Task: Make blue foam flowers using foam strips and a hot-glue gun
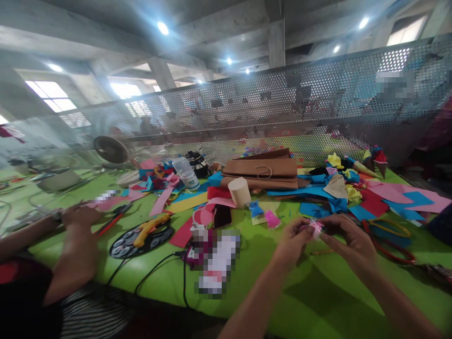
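Observation:
My left hand (294, 240) and my right hand (349, 240) meet above the green table (318, 301), both pinching a small pink tufted piece (315, 228) between their fingertips. Just beyond them lie a pink paper scrap (272, 219) and a small blue bow (254, 208). Red-handled scissors (391, 245) lie to the right of my right hand.
A co-worker's arms (76, 245) rest at the left, near a yellow glue gun (150, 226) on a dark round mat. Coloured felt scraps (374, 200), brown paper bags (263, 170), a beige cylinder (239, 192), a plastic cup (186, 173) and black cables (158, 273) crowd the table. A perforated metal screen (282, 113) stands behind.

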The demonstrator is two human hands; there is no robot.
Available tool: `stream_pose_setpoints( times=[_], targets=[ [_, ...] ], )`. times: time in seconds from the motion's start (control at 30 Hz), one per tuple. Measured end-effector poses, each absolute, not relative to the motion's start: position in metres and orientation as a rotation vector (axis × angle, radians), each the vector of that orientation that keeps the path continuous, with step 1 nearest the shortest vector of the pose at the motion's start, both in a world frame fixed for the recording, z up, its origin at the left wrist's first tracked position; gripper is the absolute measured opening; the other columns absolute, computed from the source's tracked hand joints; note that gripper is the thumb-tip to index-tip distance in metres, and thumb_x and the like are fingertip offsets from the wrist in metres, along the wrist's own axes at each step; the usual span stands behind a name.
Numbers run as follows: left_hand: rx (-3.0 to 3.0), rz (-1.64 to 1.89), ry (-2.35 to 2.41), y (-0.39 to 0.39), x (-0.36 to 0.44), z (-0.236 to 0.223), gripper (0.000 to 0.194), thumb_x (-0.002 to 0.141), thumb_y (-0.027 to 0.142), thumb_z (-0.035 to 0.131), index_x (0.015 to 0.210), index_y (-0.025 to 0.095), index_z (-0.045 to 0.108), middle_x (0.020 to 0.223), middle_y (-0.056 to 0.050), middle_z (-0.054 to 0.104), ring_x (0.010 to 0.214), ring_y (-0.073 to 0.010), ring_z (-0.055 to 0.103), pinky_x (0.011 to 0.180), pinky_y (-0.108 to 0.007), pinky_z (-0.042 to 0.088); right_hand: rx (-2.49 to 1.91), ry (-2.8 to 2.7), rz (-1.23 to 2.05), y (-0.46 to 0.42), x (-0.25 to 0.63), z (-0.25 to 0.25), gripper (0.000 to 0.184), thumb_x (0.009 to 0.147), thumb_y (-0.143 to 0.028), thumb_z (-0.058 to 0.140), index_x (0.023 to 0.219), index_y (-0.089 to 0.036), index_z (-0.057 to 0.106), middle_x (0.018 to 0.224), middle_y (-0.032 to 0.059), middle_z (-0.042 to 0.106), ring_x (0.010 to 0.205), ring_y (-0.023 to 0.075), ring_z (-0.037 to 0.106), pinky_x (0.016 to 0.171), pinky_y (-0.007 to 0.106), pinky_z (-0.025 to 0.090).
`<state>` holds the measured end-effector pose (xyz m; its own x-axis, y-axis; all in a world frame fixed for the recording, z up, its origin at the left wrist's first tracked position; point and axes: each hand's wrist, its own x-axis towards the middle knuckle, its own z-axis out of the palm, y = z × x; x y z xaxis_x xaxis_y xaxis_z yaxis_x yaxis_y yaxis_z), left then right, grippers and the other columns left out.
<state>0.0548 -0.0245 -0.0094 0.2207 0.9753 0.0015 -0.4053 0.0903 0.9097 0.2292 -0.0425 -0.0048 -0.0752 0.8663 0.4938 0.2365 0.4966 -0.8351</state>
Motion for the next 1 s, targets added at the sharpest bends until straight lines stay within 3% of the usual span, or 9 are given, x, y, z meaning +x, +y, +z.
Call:
stream_pose_setpoints(
  times=[0.17, 0.3, 0.5, 0.7, 1.0],
  targets=[
    [1.007, 1.181, 0.733, -0.022, 0.056, -0.016, 0.055, 0.061, 0.058, 0.092, 0.081, 0.017, 0.062, 0.071, 0.004, 0.052, 0.064, -0.0081, 0.047, 0.061, -0.022, 0.037, -0.990, -1.624, 0.621, -0.043, 0.228, 0.001, 0.024, 0.089, -0.041, 0.080, 0.107, -0.026, 0.076, 0.102, 0.0054, 0.071, 0.091, 0.0225, 0.069, 0.079, 0.033, 0.060],
    [1.198, 1.207, 0.805, -0.022, 0.051, -0.019, 0.040, 0.073, 0.051, 0.086, 0.080, 0.017, 0.065, 0.071, 0.003, 0.047, 0.065, -0.0095, 0.044, 0.060, -0.023, 0.036, -0.986, -1.716, 0.508, -0.043, 0.227, 0.007, 0.018, 0.089, -0.040, 0.078, 0.101, -0.027, 0.077, 0.096, 0.0046, 0.072, 0.084, 0.0215, 0.070, 0.075, 0.033, 0.059],
    [1.463, 1.139, 0.916, -0.023, 0.042, -0.008, 0.016, 0.081, 0.031, 0.075, 0.077, 0.017, 0.066, 0.085, -0.002, 0.054, 0.082, -0.0161, 0.051, 0.077, -0.028, 0.042, -1.036, -1.786, 0.490, -0.042, 0.228, 0.011, 0.017, 0.089, -0.044, 0.076, 0.093, -0.028, 0.076, 0.090, 0.0056, 0.074, 0.076, 0.0231, 0.070, 0.069, 0.035, 0.059],
    [1.829, 1.026, 0.918, -0.028, 0.037, 0.011, 0.025, 0.097, 0.029, 0.054, 0.074, 0.020, 0.058, 0.083, -0.004, 0.058, 0.092, -0.0222, 0.052, 0.092, -0.035, 0.038, -1.115, -1.859, 0.446, -0.037, 0.233, 0.006, 0.017, 0.092, -0.044, 0.071, 0.091, -0.027, 0.072, 0.087, 0.0053, 0.073, 0.074, 0.0228, 0.069, 0.068, 0.036, 0.056],
    [2.041, 0.991, 0.927, -0.027, 0.036, 0.015, 0.023, 0.098, 0.028, 0.052, 0.077, 0.020, 0.058, 0.082, -0.004, 0.063, 0.088, -0.0224, 0.054, 0.093, -0.036, 0.036, -1.175, -1.791, 0.680, -0.039, 0.235, 0.003, 0.015, 0.087, -0.040, 0.071, 0.086, -0.025, 0.070, 0.077, 0.0026, 0.069, 0.070, 0.0203, 0.063, 0.064, 0.032, 0.052]
  ],
)
